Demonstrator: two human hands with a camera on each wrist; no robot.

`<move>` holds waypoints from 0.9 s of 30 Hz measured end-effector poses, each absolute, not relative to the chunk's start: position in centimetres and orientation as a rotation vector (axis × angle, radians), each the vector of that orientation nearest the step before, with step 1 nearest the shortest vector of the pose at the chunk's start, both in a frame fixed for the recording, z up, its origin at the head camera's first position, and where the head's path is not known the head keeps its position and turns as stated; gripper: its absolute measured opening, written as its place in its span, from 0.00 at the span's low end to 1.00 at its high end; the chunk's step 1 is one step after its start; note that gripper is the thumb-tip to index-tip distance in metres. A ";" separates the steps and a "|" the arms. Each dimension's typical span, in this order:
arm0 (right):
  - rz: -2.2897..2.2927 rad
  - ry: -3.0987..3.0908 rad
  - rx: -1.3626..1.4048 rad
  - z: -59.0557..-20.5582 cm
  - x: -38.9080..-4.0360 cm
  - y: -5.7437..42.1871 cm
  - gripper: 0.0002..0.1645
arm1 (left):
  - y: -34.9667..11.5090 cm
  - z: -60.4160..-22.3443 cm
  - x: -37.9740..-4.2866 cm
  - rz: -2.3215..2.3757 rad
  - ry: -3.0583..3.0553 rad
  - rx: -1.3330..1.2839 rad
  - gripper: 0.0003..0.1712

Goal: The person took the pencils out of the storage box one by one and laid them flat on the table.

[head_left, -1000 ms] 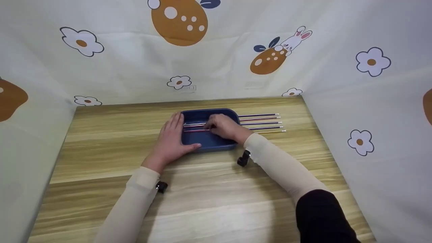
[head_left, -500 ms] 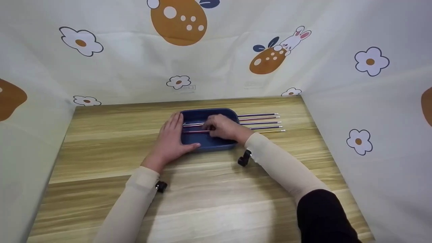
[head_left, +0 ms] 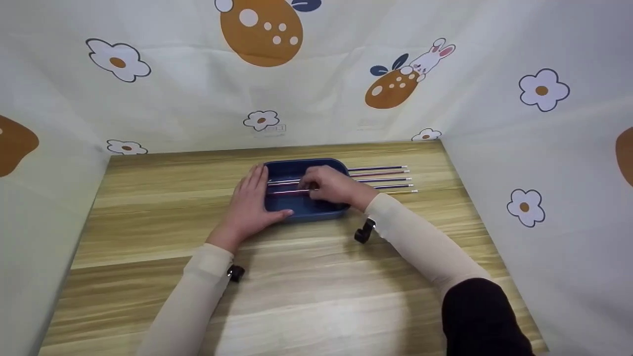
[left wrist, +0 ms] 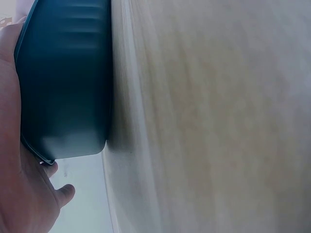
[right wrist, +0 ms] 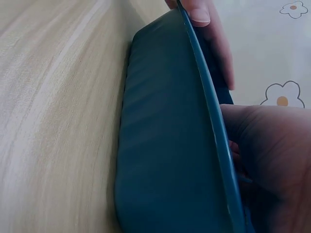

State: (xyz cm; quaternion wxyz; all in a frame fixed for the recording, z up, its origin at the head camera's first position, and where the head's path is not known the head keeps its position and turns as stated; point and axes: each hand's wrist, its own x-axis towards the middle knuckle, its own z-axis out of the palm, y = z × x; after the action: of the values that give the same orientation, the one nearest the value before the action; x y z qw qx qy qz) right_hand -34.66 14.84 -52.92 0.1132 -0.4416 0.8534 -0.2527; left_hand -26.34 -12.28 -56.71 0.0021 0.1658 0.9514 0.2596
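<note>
Far left: pale cloth wall (head_left: 34, 237), part of an orange fruit print on it. Wood-grain tabletop (head_left: 143, 227) runs from its foot, streaked in tan and darker brown. Left sleeve (head_left: 183, 306), cream, slants up from the bottom edge; small black device (head_left: 236, 273) at its cuff.

Left hand (head_left: 251, 200) at the left end of the blue tray (head_left: 304, 215) — fingers straight along the rim, thumb laid over the near edge, not curled closed. Tray sits flat on the wood, near the back cloth (head_left: 188, 104), which shows creases, white flowers and spotted oranges, one with a rabbit.

Thin striped pencils lie lengthwise in the tray. Right hand (head_left: 330, 185) reaches in, fingers curled, pinching the nearest pencil (head_left: 287, 193).

Right of the tray, a row of five pencils (head_left: 390, 180) — white-tipped ends to the right, left ends hidden. Right sleeve (head_left: 425, 240) cream, then black higher up. Far right, another cloth wall (head_left: 583, 247) with flowers; light pools on the near wood.
</note>
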 end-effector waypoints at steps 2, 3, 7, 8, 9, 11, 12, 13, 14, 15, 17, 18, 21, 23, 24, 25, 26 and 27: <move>-0.744 2.500 -1.296 -52.9 -34.6 15.0 0.19 | -12.3 -56.8 -26.4 0.814 2.987 0.521 0.82; -0.746 2.499 -1.297 -52.8 -34.6 15.1 0.19 | -12.3 -56.8 -26.4 0.816 2.987 0.522 0.82; -0.756 2.492 -1.303 -52.6 -34.5 15.6 0.20 | -12.3 -56.9 -26.4 0.810 2.990 0.517 0.83; -0.764 2.492 -1.304 -52.5 -34.5 15.7 0.20 | -12.3 -56.9 -26.4 0.809 2.990 0.516 0.83; -0.768 2.493 -1.305 -52.4 -34.5 15.8 0.20 | -12.3 -56.9 -26.4 0.809 2.989 0.515 0.83; -0.779 2.493 -1.309 -52.3 -34.5 16.0 0.20 | -12.3 -56.9 -26.5 0.807 2.987 0.511 0.84; -0.786 2.494 -1.307 -52.2 -34.5 16.2 0.20 | -12.3 -56.9 -26.5 0.809 2.986 0.510 0.84; -0.789 2.496 -1.306 -52.1 -34.5 16.3 0.19 | -12.3 -56.9 -26.4 0.812 2.983 0.509 0.84; -0.792 2.497 -1.303 -52.0 -34.5 16.4 0.19 | -12.3 -56.8 -26.4 0.816 2.981 0.509 0.84; -0.795 2.498 -1.297 -52.0 -34.5 16.6 0.19 | -12.3 -56.8 -26.4 0.821 2.978 0.508 0.84; -0.805 2.493 -1.277 -51.8 -34.4 16.8 0.19 | -12.3 -56.7 -26.4 0.827 2.975 0.507 0.84; -0.811 2.489 -1.271 -51.7 -34.4 16.9 0.19 | -12.3 -56.7 -26.4 0.830 2.974 0.507 0.84; -0.831 2.476 -1.258 -51.4 -34.2 17.4 0.19 | -12.3 -56.8 -26.4 0.829 2.974 0.506 0.83; -0.839 2.472 -1.258 -51.2 -34.0 17.7 0.19 | -12.3 -56.9 -26.4 0.829 2.973 0.502 0.82; -0.842 2.472 -1.260 -51.1 -33.9 17.9 0.19 | -12.3 -56.9 -26.4 0.827 2.973 0.501 0.82; -0.842 2.475 -1.256 -51.0 -33.9 18.0 0.19 | -12.3 -56.9 -26.4 0.827 2.972 0.501 0.82; -0.844 2.477 -1.251 -50.9 -33.8 18.3 0.20 | -12.3 -56.9 -26.4 0.829 2.970 0.499 0.82; -0.845 2.480 -1.243 -50.8 -33.7 18.5 0.20 | -12.2 -56.9 -26.4 0.830 2.968 0.498 0.82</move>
State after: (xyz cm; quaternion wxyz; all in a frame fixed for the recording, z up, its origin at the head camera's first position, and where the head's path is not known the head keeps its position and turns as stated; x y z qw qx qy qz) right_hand -33.71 18.47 -50.83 0.1206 -0.4257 0.8489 -0.2891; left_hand -26.41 -12.25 -56.86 0.0097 0.1594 0.9507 0.2660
